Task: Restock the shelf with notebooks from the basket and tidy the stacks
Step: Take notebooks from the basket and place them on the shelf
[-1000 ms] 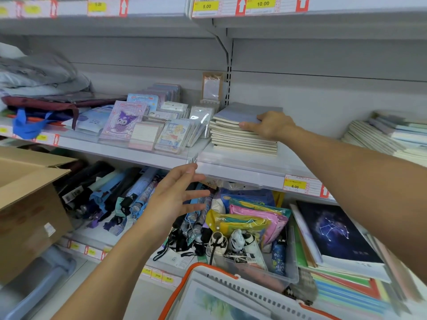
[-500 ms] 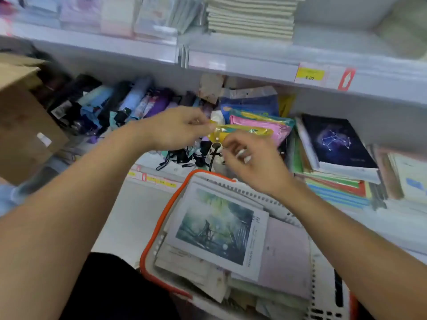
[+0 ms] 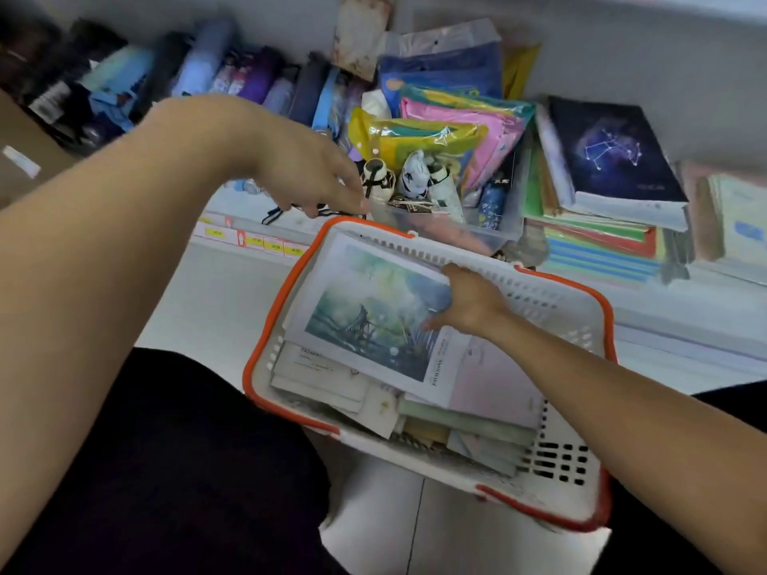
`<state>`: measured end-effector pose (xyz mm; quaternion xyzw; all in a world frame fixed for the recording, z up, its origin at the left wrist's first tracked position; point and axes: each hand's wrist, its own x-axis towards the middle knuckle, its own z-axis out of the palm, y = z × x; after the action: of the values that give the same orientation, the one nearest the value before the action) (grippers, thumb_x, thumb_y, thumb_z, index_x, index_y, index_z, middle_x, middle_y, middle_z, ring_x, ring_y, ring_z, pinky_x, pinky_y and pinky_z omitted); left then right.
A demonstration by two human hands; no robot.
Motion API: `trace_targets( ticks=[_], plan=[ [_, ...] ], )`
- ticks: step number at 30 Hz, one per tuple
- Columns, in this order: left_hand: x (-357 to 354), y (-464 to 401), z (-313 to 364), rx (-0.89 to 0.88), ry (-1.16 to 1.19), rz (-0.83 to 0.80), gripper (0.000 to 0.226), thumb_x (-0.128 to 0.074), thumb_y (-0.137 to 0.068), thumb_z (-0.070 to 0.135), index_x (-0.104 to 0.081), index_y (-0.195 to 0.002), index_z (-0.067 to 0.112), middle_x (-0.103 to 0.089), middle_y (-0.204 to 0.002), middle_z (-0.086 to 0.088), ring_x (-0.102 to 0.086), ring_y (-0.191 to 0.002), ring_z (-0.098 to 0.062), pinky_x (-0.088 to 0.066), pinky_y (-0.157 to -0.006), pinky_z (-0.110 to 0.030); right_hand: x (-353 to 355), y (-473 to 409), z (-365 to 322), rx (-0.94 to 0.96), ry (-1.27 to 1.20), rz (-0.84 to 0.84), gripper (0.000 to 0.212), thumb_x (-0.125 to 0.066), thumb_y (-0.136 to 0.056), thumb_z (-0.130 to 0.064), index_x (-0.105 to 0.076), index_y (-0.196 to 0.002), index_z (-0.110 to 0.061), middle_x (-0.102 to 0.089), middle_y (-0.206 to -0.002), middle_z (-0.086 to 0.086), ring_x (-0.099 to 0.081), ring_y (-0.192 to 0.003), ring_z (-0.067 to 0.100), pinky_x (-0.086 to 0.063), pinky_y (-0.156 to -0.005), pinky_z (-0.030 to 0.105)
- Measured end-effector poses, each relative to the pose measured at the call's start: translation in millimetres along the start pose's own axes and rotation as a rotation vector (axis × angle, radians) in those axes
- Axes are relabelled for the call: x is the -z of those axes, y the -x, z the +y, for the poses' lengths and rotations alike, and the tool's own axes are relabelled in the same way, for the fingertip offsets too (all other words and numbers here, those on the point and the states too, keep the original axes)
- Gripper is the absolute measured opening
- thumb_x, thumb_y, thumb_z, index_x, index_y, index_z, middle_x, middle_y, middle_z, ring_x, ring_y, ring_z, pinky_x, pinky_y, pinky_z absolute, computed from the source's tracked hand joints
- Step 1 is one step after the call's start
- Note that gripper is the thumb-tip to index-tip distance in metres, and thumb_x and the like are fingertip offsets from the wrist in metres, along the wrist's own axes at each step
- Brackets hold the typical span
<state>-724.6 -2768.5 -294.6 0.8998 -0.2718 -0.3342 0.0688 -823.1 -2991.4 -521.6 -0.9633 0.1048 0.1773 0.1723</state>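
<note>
A white basket with an orange rim (image 3: 560, 462) sits on the floor between my knees, filled with several notebooks. On top lies a notebook with a painted landscape cover (image 3: 373, 321). My right hand (image 3: 465, 300) grips the far right edge of that notebook, fingers curled over it. My left hand (image 3: 307, 176) hovers above the basket's far left corner, fingers loosely pointing down and holding nothing. A stack topped by a dark constellation notebook (image 3: 610, 151) rests on the lower shelf at the right.
A clear bin (image 3: 494, 234) with colourful pouches and small items stands on the lower shelf just behind the basket. Folded umbrellas (image 3: 216, 72) line the shelf at the left. A cardboard box (image 3: 20, 159) is at the far left. White floor surrounds the basket.
My view dropped from the upper shelf to the basket. My right hand left the shelf stack and came down onto the landscape notebook. My left hand lowered toward the basket's corner.
</note>
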Motion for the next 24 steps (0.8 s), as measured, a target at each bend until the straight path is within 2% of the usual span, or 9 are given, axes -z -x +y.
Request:
trace_targets(
  ticks=[2,4,6,10,11,15,18,22,24],
  plan=[
    [-1,0,1,-0.011,-0.003,0.032,0.013,-0.060,-0.093,0.038,-0.064,-0.094,0.026,-0.070,-0.109,-0.005,-0.067,-0.104,-0.024,-0.055,-0.091,-0.041,23,-5,4,0.110,-0.094,-0.042,0.054,-0.083,-0.075,-0.042,-0.065,-0.113,-0.009,-0.066,-0.104,0.008,-0.060,-0.098,0.028,-0.041,-0.076,0.031],
    [3,4,0,0.036,0.049,-0.018,0.025,-0.057,-0.093,0.043,-0.065,-0.094,0.019,-0.070,-0.106,-0.006,-0.068,-0.100,-0.024,-0.055,-0.089,-0.042,54,-4,6,0.203,-0.335,-0.086,0.018,-0.077,-0.084,-0.025,-0.068,-0.093,-0.011,-0.057,-0.076,-0.001,-0.054,-0.068,0.012,-0.038,-0.063,0.025],
    [6,6,-2,0.097,0.123,-0.102,0.036,-0.057,-0.090,0.047,-0.068,-0.094,0.013,-0.072,-0.100,-0.010,-0.070,-0.092,-0.025,-0.056,-0.082,-0.040,80,-1,8,0.206,-0.642,-0.038,0.014,-0.075,-0.085,-0.014,-0.071,-0.097,-0.011,-0.059,-0.081,-0.004,-0.053,-0.063,0.002,-0.040,-0.058,0.019],
    [12,16,-7,0.091,0.224,-0.228,0.071,-0.073,-0.049,0.075,-0.073,-0.093,0.019,-0.076,-0.096,-0.007,-0.074,-0.088,-0.025,-0.059,-0.077,-0.039,110,8,-5,0.211,-1.293,-0.008,0.014,-0.065,-0.091,-0.012,-0.071,-0.102,-0.018,-0.071,-0.090,0.002,-0.066,-0.071,0.015,-0.056,-0.064,0.029],
    [14,19,-8,0.043,0.270,-0.211,0.070,-0.072,-0.050,0.075,-0.074,-0.097,0.024,-0.076,-0.099,-0.002,-0.073,-0.092,-0.021,-0.059,-0.080,-0.038,115,11,-13,0.215,-1.397,-0.024,0.016,-0.060,-0.094,-0.012,-0.069,-0.104,-0.020,-0.074,-0.091,0.001,-0.069,-0.073,0.015,-0.059,-0.064,0.030],
    [21,27,-2,-0.121,0.632,0.181,0.048,-0.065,-0.073,0.048,-0.067,-0.118,0.032,-0.072,-0.111,0.013,-0.069,-0.101,-0.009,-0.057,-0.080,-0.024,114,19,-38,0.232,-1.642,-0.184,0.028,-0.054,-0.094,-0.019,-0.062,-0.120,-0.018,-0.074,-0.105,0.003,-0.073,-0.090,0.019,-0.062,-0.076,0.037],
    [19,20,-3,-0.042,0.575,0.483,0.035,-0.074,-0.082,0.035,-0.068,-0.116,0.039,-0.059,-0.123,0.021,-0.063,-0.107,-0.008,-0.048,-0.095,-0.025,85,11,-35,0.086,-1.322,-0.374,0.050,-0.055,-0.088,-0.049,-0.058,-0.125,-0.016,-0.072,-0.105,0.009,-0.071,-0.093,0.029,-0.060,-0.081,0.046],
    [16,24,-2,0.038,0.408,0.603,0.038,-0.079,-0.079,0.030,-0.068,-0.113,0.040,-0.058,-0.126,0.008,-0.060,-0.096,-0.020,-0.049,-0.093,-0.033,24,3,13,-0.026,-0.101,-0.281,0.101,-0.080,-0.069,-0.058,-0.036,-0.148,-0.014,-0.045,-0.147,0.007,-0.049,-0.126,0.024,-0.041,-0.106,0.033],
    [16,28,-2,0.049,0.400,0.628,0.044,-0.079,-0.078,0.029,-0.066,-0.121,0.034,-0.058,-0.124,0.006,-0.060,-0.106,-0.022,-0.041,-0.088,-0.024,1,9,30,-0.058,-0.089,-0.235,0.127,-0.093,-0.049,-0.053,-0.027,-0.152,-0.015,-0.034,-0.154,0.004,-0.038,-0.138,0.024,-0.035,-0.112,0.033]
  ],
)
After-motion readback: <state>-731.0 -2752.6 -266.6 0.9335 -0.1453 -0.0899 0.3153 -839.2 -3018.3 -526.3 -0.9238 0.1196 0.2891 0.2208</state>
